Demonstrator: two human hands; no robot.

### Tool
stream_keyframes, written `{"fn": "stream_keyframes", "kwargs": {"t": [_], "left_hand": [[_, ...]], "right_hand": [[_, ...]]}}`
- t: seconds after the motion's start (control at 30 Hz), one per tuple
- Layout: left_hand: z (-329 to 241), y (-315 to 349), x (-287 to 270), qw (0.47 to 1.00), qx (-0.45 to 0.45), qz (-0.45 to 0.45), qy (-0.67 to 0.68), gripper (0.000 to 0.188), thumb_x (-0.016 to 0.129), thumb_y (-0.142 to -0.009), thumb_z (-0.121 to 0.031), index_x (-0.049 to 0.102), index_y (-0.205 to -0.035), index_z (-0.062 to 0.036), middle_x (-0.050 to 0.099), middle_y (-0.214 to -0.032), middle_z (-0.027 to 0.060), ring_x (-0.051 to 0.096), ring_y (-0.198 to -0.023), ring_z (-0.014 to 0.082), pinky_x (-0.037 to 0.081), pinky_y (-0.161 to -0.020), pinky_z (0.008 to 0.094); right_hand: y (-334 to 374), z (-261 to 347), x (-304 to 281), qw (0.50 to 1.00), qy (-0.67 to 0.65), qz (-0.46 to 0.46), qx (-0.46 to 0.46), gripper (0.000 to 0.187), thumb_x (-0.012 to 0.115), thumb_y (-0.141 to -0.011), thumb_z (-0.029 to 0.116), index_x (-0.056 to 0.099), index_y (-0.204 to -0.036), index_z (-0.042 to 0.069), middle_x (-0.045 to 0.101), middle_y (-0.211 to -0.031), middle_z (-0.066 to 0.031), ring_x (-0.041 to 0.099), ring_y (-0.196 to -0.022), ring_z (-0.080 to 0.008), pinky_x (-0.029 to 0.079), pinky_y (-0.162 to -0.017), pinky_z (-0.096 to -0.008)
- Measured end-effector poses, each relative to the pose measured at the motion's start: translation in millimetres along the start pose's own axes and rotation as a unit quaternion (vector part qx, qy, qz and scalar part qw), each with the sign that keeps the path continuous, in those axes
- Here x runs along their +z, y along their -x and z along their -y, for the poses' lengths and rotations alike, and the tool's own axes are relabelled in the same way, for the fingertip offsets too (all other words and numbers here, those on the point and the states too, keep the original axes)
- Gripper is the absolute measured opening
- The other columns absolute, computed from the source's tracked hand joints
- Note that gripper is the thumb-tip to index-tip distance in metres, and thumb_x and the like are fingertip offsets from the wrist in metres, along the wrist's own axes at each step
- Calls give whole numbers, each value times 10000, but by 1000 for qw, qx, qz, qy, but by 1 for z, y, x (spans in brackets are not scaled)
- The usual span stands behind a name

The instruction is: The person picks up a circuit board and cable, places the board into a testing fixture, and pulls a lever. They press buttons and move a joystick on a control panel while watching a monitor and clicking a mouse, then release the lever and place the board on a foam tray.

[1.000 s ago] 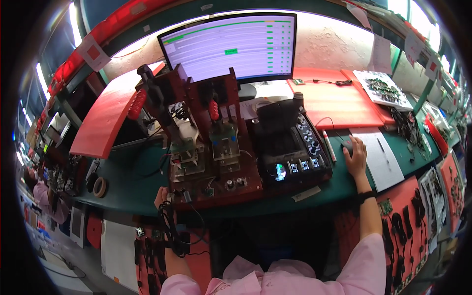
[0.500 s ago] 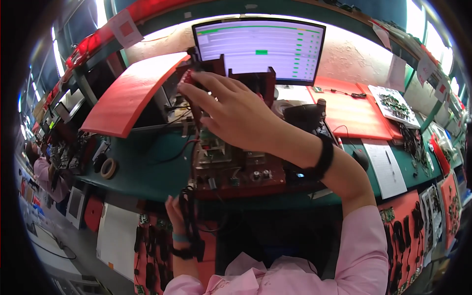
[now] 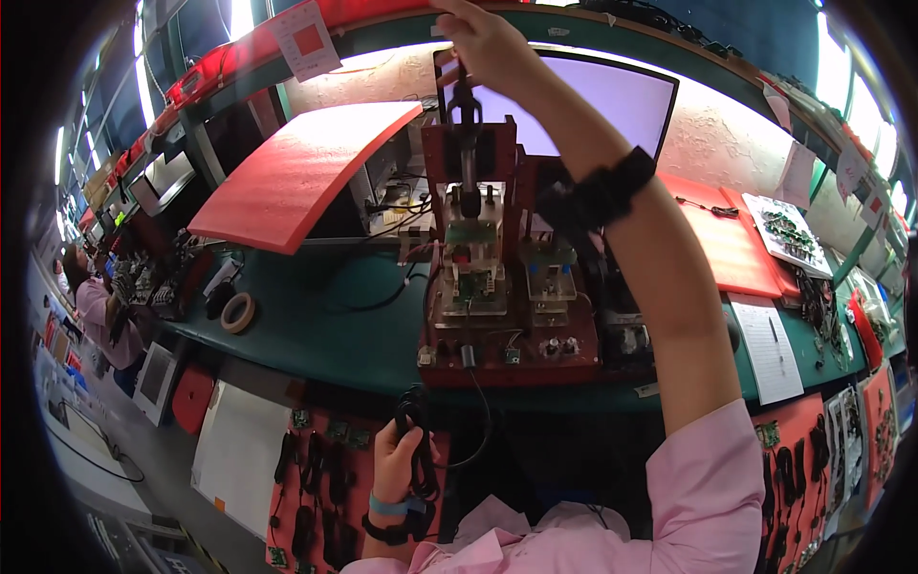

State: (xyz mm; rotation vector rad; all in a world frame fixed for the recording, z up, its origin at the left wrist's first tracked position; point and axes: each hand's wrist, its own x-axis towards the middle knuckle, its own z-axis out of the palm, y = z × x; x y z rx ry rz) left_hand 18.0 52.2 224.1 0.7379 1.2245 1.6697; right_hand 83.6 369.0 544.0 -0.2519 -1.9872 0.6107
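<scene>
My right hand [image 3: 492, 48] is raised above the test fixture, its fingers closed around the top of a toggle clamp's lever [image 3: 465, 86]; the grip is partly hidden. Below the clamp, a small green circuit board [image 3: 473, 284] sits in the clear plates of the dark red fixture [image 3: 507, 368]. A second clear-plated station [image 3: 550, 282] stands just to its right. Low in front of the bench, my left hand [image 3: 390, 461] is closed on a bundled black cable [image 3: 421, 450]. From near that bundle, a lead loops up to the front of the fixture.
Behind the fixture stands a monitor [image 3: 598, 100]. A red foam sheet [image 3: 306, 172] slopes at the left, above a tape roll [image 3: 237, 313]. Paper with a pen [image 3: 770, 349] lies right. Black cables and boards rest on red foam [image 3: 359, 469] below. Another person [image 3: 96, 306] sits far left.
My right hand has risen from the fixture's left side to above it. My left hand now shows more clearly around the cable bundle. The monitor's list has given way to a plain pale screen.
</scene>
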Motion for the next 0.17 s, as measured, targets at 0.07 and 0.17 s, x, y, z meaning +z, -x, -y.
{"fn": "stream_keyframes", "kwargs": {"t": [0.07,0.17], "left_hand": [[11,5,-3,1000,-8,-26,6,133,545,-871,-128,576,-903,-4,612,-728,84,604,-654,167,480,-617,280],[22,16,-13,997,2,-71,10,130,547,-864,-115,585,-926,-7,629,-796,89,607,-762,171,472,-733,292]], "right_hand": [[-2,-20,-8,998,59,-6,9,325,508,-929,303,534,-1137,55,646,-823,-159,659,-802,-321,522,-684,-406],[10,-20,-12,955,75,75,278,413,509,-916,366,527,-1227,96,646,-954,-183,618,-1001,-352,498,-791,-415]]}}
